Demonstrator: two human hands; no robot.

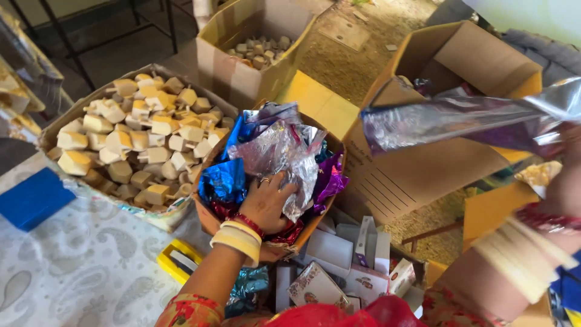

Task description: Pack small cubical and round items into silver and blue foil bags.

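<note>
The left hand (pixel 266 203) grasps crinkled silver foil (pixel 281 151) inside a carton of foil wrappers (pixel 209 221). The right hand (pixel 566 181) lifts a silver foil sheet (pixel 448 118); its grip cannot be seen.

Left hand (pixel 266 203) lowered, right hand (pixel 566 181) raised

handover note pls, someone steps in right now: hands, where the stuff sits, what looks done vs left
Left hand: down in the box of foil wrappers, fingers closed on a silver sheet.
Right hand: raised at the right edge, mostly out of frame, holding up a long silver-purple foil sheet.
Things: large box of tan blocks left of the foil box; second carton of blocks behind it; open carton to the right; small printed cartons below.
Done: one sheet pulled out.
Left: blocks in both cartons all look bare; none visibly wrapped.
</note>
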